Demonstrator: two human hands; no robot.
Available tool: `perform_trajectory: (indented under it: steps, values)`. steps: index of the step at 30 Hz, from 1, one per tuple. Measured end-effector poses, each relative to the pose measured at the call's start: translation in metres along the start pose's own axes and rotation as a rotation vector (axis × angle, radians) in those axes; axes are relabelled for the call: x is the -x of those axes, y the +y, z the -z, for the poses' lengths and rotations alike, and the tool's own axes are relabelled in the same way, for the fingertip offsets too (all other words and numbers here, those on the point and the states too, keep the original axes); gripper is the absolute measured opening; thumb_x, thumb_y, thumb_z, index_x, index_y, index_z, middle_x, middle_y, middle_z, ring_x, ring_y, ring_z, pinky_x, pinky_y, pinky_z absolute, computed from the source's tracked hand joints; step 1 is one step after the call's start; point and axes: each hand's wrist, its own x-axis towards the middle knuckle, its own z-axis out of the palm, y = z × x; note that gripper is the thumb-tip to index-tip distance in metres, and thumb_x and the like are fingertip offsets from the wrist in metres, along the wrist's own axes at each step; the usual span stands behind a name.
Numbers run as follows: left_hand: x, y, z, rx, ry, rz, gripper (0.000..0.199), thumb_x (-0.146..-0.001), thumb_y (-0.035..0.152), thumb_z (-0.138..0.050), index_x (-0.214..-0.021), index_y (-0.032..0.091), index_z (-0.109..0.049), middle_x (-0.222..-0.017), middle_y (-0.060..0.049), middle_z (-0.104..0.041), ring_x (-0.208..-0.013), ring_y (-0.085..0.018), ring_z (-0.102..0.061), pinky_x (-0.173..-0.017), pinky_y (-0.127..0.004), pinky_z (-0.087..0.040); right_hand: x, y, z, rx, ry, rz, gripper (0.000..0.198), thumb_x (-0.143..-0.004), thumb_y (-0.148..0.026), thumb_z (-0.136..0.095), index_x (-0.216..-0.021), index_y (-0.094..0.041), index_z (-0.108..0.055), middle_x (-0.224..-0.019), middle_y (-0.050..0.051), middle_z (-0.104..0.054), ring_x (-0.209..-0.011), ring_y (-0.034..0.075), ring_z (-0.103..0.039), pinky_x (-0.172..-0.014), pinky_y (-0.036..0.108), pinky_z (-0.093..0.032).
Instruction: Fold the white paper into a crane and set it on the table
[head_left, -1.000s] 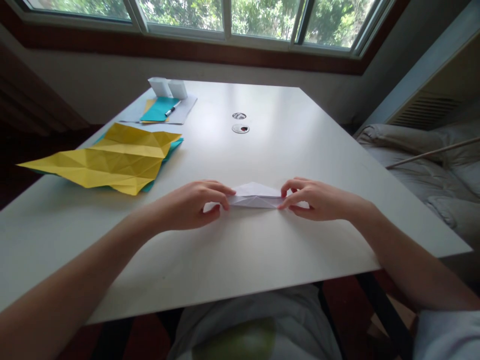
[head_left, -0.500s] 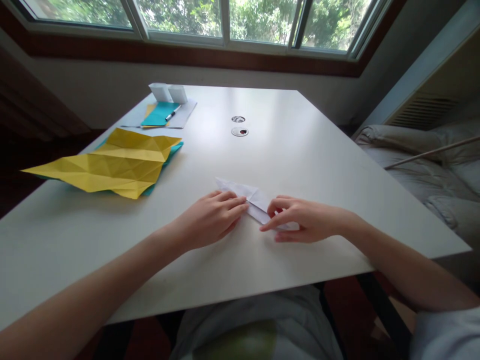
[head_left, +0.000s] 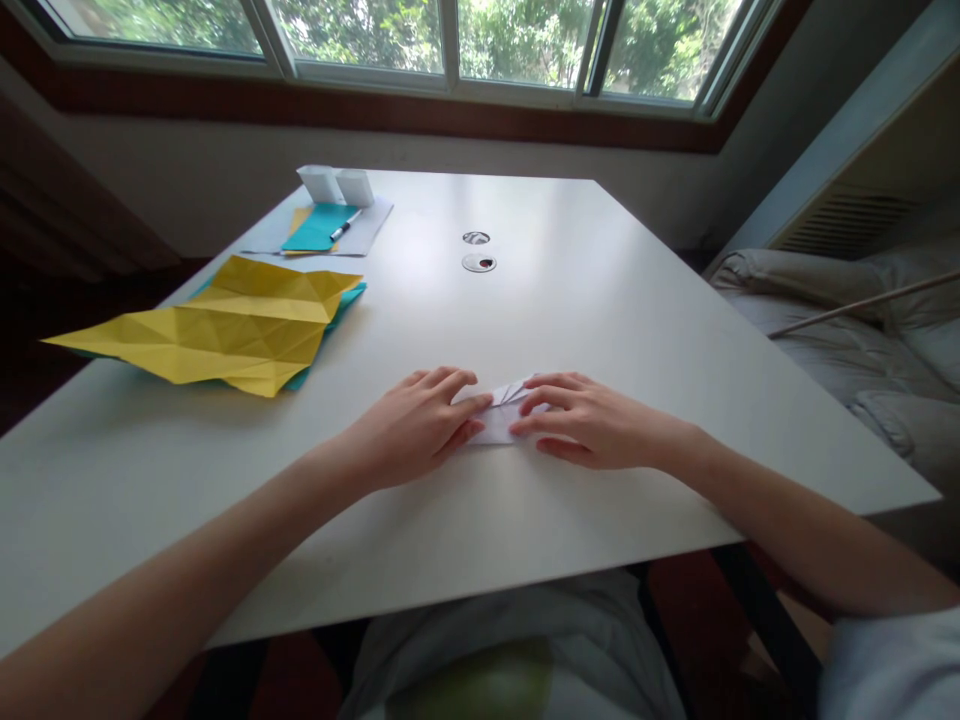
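A small folded white paper (head_left: 496, 426) lies on the white table (head_left: 420, 545) near its front edge, with creases showing along its upper side. My left hand (head_left: 416, 425) holds its left end, fingers bent and the tips pressing on it. From the other side, my right hand (head_left: 589, 420) has its curved fingers over the right end and holds it there. Both ends of the paper are hidden under my fingers, while the middle shows between the two hands.
To the left lies a creased yellow sheet (head_left: 247, 320) on a teal one (head_left: 341, 308). Farther back are a small teal sheet (head_left: 319, 228), a pen (head_left: 346, 225) and white folded pieces (head_left: 355, 187). Two round inserts (head_left: 478, 263) sit in the tabletop.
The folded paper has turned from a diagonal slant to lie roughly level. My right hand has shifted slightly up and left, and my left hand's fingers have moved along the paper's left end.
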Motion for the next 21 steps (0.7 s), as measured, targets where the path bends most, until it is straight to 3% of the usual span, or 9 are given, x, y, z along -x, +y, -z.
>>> perform_trajectory:
  steps: [8, 17, 21]
  values:
    - [-0.0011, -0.0010, -0.0052, 0.048, 0.056, -0.037, 0.033, -0.088, 0.023, -0.044, -0.121, 0.026, -0.050, -0.114, -0.010, -0.053, -0.105, -0.024, -0.048, -0.085, -0.039, -0.043, -0.0009, -0.0053, -0.0002, -0.001, 0.005, -0.027, 0.030, -0.088, -0.024, -0.046, -0.116, -0.025, -0.057, -0.131, 0.012, -0.046, -0.115, 0.023, -0.045, -0.095, 0.041, -0.038]
    - [-0.0023, 0.0012, -0.0068, 0.096, 0.065, -0.087, 0.025, -0.090, 0.022, -0.042, -0.111, 0.020, -0.055, -0.114, -0.007, -0.058, -0.102, -0.020, -0.052, -0.087, -0.036, -0.043, -0.0022, 0.0002, -0.0021, -0.048, -0.029, -0.036, 0.029, -0.090, -0.026, -0.044, -0.116, -0.023, -0.057, -0.131, 0.008, -0.050, -0.113, 0.021, -0.046, -0.095, 0.038, -0.040]
    - [-0.0019, 0.0025, -0.0087, 0.057, 0.112, -0.131, 0.030, -0.091, 0.019, -0.040, -0.118, 0.018, -0.052, -0.119, -0.008, -0.058, -0.104, -0.021, -0.053, -0.088, -0.036, -0.044, -0.0031, 0.0029, -0.0027, -0.052, -0.019, -0.032, 0.027, -0.089, -0.025, -0.045, -0.113, -0.020, -0.057, -0.129, 0.007, -0.051, -0.112, 0.021, -0.047, -0.093, 0.039, -0.042]
